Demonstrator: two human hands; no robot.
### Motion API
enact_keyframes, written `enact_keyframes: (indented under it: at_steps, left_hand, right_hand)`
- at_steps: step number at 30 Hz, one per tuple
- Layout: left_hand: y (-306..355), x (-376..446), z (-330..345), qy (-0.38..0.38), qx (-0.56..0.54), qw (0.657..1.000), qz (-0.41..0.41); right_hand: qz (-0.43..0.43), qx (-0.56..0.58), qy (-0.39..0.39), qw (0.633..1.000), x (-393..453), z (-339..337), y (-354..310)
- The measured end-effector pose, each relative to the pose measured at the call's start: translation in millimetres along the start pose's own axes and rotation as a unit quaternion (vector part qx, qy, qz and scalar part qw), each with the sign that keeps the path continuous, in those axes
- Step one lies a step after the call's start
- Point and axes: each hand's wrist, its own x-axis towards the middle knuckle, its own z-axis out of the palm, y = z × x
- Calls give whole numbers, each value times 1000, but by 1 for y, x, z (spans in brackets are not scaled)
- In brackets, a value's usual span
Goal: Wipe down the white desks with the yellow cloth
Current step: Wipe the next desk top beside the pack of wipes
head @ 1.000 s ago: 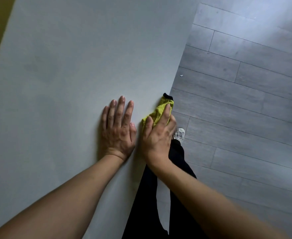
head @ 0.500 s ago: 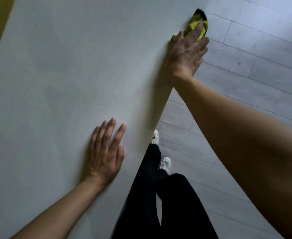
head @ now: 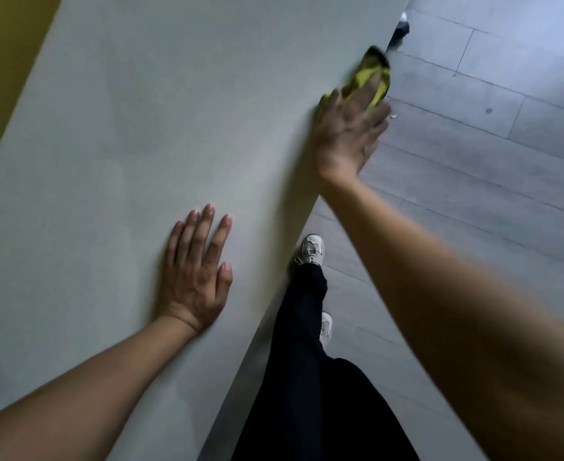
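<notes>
The white desk (head: 134,134) fills the left and middle of the head view, its right edge running diagonally. My right hand (head: 348,138), blurred, reaches far along that edge with its fingers stretched out over the yellow cloth (head: 378,86), pressing it against the desk's rim. The cloth has a dark trim at its far end and partly hangs over the edge. My left hand (head: 195,274) lies flat on the desktop nearer to me, fingers straight and slightly spread, holding nothing.
Grey plank floor (head: 473,144) lies to the right of the desk. My legs in black trousers (head: 303,361) and white shoes (head: 312,249) stand close to the desk edge. A yellow-olive surface (head: 1,61) borders the desk's left. A dark object (head: 402,29) sits on the floor by the far edge.
My right hand swept the cloth away from me along the desk's right edge, then came back slightly. My left hand stayed flat on the desktop, now apart from the right hand.
</notes>
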Motion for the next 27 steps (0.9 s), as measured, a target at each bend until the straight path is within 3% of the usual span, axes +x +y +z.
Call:
enact_keyframes:
  at_steps: [7, 10, 19, 23, 27]
  left_hand:
    - [-5, 0, 7, 25, -1, 1000, 10]
    - [-6, 0, 9, 26, -1, 1000, 11]
    - [-10, 0, 11, 50, -4, 999, 10]
    - [-11, 0, 11, 59, -3, 998, 11]
    - [-9, 0, 11, 57, -5, 998, 7]
  right_hand:
    - [-11, 52, -68, 996, -181, 3, 60]
    - [2, 56, -81, 995, -167, 0, 54]
    - [-24, -1, -25, 999, -7, 1, 10]
    - [-23, 10, 3, 1000, -20, 5, 12]
    - [-13, 40, -3, 999, -102, 14, 37]
